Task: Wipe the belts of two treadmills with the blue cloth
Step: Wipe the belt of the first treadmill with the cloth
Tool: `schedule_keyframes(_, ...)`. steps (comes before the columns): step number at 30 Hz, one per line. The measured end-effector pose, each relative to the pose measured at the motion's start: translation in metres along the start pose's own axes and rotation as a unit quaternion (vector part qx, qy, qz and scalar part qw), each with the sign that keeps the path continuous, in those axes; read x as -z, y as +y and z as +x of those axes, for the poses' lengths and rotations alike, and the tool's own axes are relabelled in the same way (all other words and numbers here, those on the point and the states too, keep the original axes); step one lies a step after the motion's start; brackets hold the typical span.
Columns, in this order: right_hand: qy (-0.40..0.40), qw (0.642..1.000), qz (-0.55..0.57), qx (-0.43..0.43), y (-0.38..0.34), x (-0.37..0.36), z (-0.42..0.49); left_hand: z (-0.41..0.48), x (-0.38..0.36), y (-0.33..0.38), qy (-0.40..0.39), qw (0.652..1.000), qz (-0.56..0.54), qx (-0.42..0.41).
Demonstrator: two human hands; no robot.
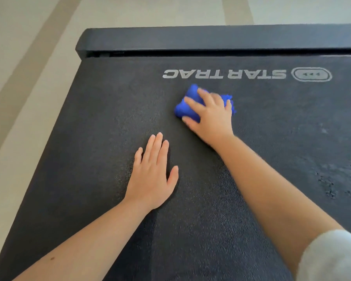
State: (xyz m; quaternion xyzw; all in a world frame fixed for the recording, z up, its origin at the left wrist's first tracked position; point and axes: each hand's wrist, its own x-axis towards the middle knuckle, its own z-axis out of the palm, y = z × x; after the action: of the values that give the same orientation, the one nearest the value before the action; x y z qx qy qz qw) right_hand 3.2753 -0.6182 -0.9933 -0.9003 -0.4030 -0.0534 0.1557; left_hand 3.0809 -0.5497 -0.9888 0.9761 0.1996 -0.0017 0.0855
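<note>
Belt (89,138) of black, grainy rubber fills most of the view. Its left edge runs on a slant from the far left corner down to the near left. Pale floor (28,78) with darker stripes lies open beyond that edge. At the far end the belt stops at a narrow dark gap, and past it a black end cover (190,39) crosses the full width. More floor shows beyond the cover. A grey STAR TRAC logo (224,74) is printed upside down on the belt just short of the far edge. To the right the belt runs out of the picture, so that edge cannot be seen. Dull smudges (332,185) mark the surface there.

The blue cloth (185,110) sits bunched on the belt just near of the logo, about midway across. The right hand (211,116) lies on top of it. Its fingers are spread and bent over the wad, and the thumb is tucked against the cloth's near side, gripping it. Blue shows on both the left and the right of the hand. A pale sleeve (332,258) covers the upper arm at the near right.

The left hand (152,175) rests palm down on bare belt, nearer and to the left of the cloth and apart from it. Its fingers are straight and close together, with the thumb angled out, and it holds nothing.
</note>
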Motion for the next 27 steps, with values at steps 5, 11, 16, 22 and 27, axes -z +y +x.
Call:
schedule_keyframes(5, 0.037, 0.995, 0.001, 0.095, -0.002, 0.009, -0.083, 0.0, -0.001, 0.0, 0.003, 1.0, -0.001, 0.005)
schedule_keyframes(11, 0.012, 0.999, 0.005, 0.045, 0.022, 0.002, -0.007, -0.001, -0.001, -0.001, 0.009, 1.0, -0.007, 0.004)
schedule_keyframes(16, -0.035, 0.996, -0.036, -0.074, 0.047, -0.007, 0.087, -0.001, -0.002, -0.004, 0.012, 1.0, -0.002, -0.002)
schedule_keyframes(22, -0.054, 0.994, -0.046, -0.087, 0.053, -0.005, 0.105, -0.001, -0.001, -0.004, 0.011, 1.0, 0.002, -0.001)
schedule_keyframes(27, 0.0, 0.999, -0.028, -0.028, 0.037, 0.007, 0.01, -0.001, 0.0, -0.002, 0.019, 1.0, -0.021, -0.003)
